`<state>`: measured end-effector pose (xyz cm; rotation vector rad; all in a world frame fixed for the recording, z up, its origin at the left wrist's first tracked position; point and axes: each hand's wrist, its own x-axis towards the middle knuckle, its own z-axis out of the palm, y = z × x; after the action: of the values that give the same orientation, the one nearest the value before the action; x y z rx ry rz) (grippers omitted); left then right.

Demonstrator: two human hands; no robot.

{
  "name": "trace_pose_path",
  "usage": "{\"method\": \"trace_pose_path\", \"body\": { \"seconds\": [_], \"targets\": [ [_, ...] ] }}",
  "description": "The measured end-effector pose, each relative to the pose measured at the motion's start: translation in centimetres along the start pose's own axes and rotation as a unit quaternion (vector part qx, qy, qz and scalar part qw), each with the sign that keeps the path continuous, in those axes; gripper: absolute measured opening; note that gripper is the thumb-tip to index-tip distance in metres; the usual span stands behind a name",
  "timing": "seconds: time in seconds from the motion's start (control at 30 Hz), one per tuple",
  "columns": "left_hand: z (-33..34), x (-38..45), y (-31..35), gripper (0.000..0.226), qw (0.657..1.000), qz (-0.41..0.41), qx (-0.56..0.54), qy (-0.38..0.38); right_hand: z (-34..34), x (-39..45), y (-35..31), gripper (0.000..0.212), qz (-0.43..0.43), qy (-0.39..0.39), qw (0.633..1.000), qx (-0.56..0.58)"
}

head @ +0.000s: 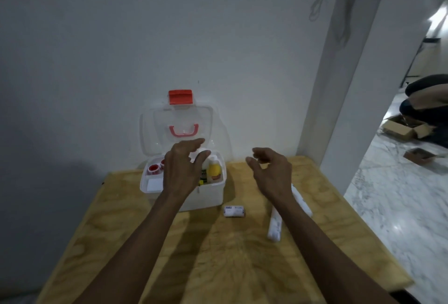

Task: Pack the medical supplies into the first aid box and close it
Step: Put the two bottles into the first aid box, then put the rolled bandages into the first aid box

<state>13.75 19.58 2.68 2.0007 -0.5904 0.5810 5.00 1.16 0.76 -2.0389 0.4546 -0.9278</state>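
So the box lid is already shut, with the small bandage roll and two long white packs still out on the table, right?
Not quite: the head view shows the first aid box with its lid standing open against the wall. The small bandage roll and two long white packs do still lie on the table.

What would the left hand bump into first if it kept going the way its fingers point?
Probably the white bottle standing in the first aid box: the left hand hovers over the box with its fingers aimed there. Depth is hard to judge, so it might pass above.
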Motion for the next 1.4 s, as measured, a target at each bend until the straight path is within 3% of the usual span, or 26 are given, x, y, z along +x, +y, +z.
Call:
{"method": "trace_pose_path", "body": {
  "seconds": [0.13,0.33,0.47,0.6,0.87,1.07,1.27,1.33,1.4],
  "targets": [
    [0.6,-3.9,2.2,0.025,1.0,0.028,0.002,-0.002,-3.3,-2.8,2.1,0.027,0.045,0.031,0.997,-0.055],
    [3.7,-9.2,2.5,0.024,0.991,0.007,0.097,-0.09,-4.4,-7.4,3.6,0.035,0.128,-0.003,0.964,-0.232],
    [4.7,-10.7,2.5,0.03,0.966,-0.012,0.195,-0.167,-3.7,-9.4,3.8,0.043,0.106,-0.01,0.935,-0.337],
    [4.9,-11.4,2.0,0.03,0.955,0.001,0.227,-0.193,-2.7,-9.8,4.6,0.041,0.079,-0.02,0.918,-0.388],
    [5.2,-11.8,1.6,0.032,0.953,-0.027,0.24,-0.184,-2.4,-10.9,4.5,0.019,0.083,-0.003,0.926,-0.367],
    [5.6,-12.2,0.8,0.029,0.955,-0.056,0.232,-0.175,-2.1,-10.8,4.5,0.023,0.076,0.018,0.933,-0.351],
    [3.6,-12.7,2.3,0.025,0.987,-0.055,0.117,-0.092,-2.8,-9.7,2.2,0.025,0.062,0.066,0.973,-0.211],
    [2.2,-12.0,2.2,0.028,0.992,-0.057,0.097,-0.06,-2.7,-9.1,0.7,0.021,0.063,0.05,0.987,-0.136],
    [0.5,-10.8,1.8,0.03,0.994,-0.061,0.083,-0.032,-1.9,-8.4,-0.8,0.031,0.065,0.021,0.995,-0.068]
  ]
}}
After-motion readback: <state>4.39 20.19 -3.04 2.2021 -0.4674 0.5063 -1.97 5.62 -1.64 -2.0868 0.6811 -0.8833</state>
